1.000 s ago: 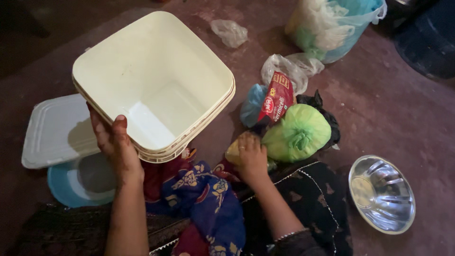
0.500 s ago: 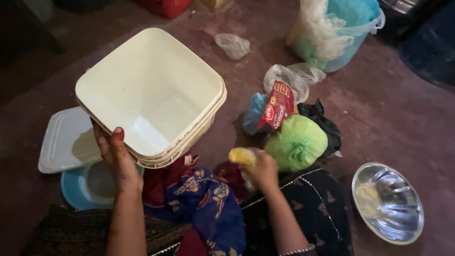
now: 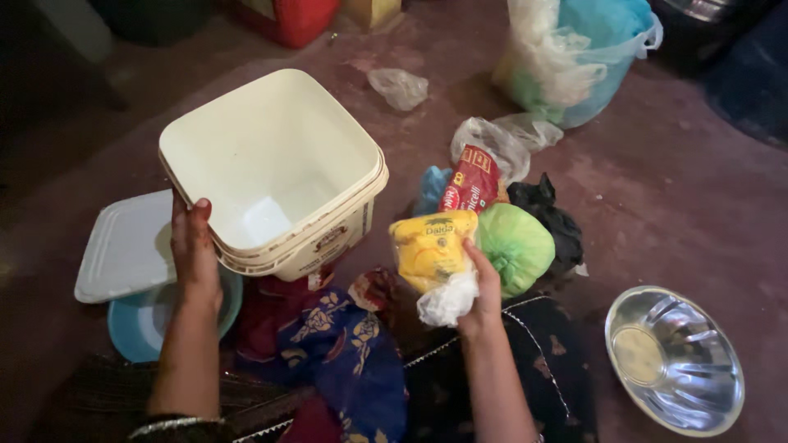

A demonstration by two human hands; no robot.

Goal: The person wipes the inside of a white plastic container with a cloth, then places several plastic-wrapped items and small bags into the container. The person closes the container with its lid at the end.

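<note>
The left hand (image 3: pixel 193 250) grips the near-left corner of a stack of cream square plastic tubs (image 3: pixel 275 172), thumb over the rim and palm against the outer wall, holding the tubs tilted so the open mouth faces the camera. The right hand (image 3: pixel 484 287) is closed around a yellow plastic packet (image 3: pixel 431 248), fingers wrapped behind it and a bunch of clear plastic hanging below the fist; the packet is held upright just to the right of the tubs, not touching them.

Directly right of the packet, and touching it, lies a round light-green tied bag (image 3: pixel 517 246). Behind that bag sit a red printed food packet (image 3: pixel 466 180), a blue bag (image 3: pixel 431 190) and a crumpled black bag (image 3: pixel 548 217). Left of the tubs, a flat white rectangular lid (image 3: pixel 123 246) rests over a light-blue round bowl (image 3: pixel 144 324). Below the tubs, in the person's lap, lies blue and red patterned cloth (image 3: pixel 349 353). Well to the right of the tubs, on the dark reddish floor (image 3: pixel 673 197), stands a shiny steel bowl (image 3: pixel 675 359). Far behind the tubs to the right stands a light-blue bucket (image 3: pixel 603 49) stuffed with clear plastic bags.
</note>
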